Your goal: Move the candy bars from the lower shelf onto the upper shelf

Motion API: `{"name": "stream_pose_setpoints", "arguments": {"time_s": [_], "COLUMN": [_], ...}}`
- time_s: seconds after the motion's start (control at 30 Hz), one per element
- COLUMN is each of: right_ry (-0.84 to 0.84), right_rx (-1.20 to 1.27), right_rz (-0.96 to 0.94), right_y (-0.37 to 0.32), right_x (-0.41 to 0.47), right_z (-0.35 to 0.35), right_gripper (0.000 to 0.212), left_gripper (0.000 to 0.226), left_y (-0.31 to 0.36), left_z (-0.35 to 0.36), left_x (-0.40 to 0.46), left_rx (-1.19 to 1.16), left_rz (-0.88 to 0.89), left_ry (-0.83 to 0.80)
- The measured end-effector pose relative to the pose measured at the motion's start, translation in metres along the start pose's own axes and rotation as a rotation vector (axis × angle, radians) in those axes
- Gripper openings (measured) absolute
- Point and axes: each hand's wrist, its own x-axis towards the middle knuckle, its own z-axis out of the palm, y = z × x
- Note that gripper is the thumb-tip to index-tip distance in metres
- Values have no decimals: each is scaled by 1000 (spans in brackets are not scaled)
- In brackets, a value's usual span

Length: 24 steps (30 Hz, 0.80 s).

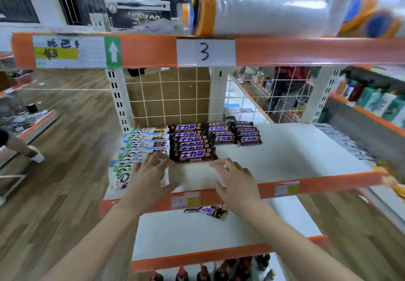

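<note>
Head view: candy bar (206,211) lengthwise left-right.

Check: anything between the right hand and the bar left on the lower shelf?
Head view: the upper shelf's orange front edge with a price label lies between the right hand and the bar.

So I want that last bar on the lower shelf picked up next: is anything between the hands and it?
Yes. Both the left hand and the right hand are over the upper shelf. Its orange front edge lies between them and the candy bar on the lower shelf. Nothing covers the bar.
</note>
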Motion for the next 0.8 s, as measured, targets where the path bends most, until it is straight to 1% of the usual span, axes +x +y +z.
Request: {"name": "stream_pose_setpoints", "arguments": {"time_s": [0.03, 0.17, 0.37, 0.53, 0.63, 0.7, 0.8], "right_ry": [-3, 86, 162, 207, 204, 181, 139], "right_rx": [-3, 44, 3, 28, 47, 52, 52], "right_rz": [17, 84, 101, 121, 112, 104, 70], "right_y": [10, 43, 89, 119, 130, 136, 140], "right_x": [-6, -32, -59, -76, -85, -90, -95], "right_z": [-2, -8, -18, -18, -16, -13, -7], "right_gripper": [47, 46, 45, 43, 40, 38, 36], "left_gripper": [48, 42, 40, 38, 48, 49, 49], "left_y": [9, 48, 105, 135, 144, 150, 157], "left_z": [3, 15, 31, 44, 52, 56, 62], "left_x": [2, 8, 12, 8, 1, -3, -10], "left_rx": [-5, -52, -90, -112, -119, -129, -157], "left_rz": [21, 49, 48, 47, 72, 86, 73], "left_ry": [-5, -51, -154, -158, -120, -103, -127]}}
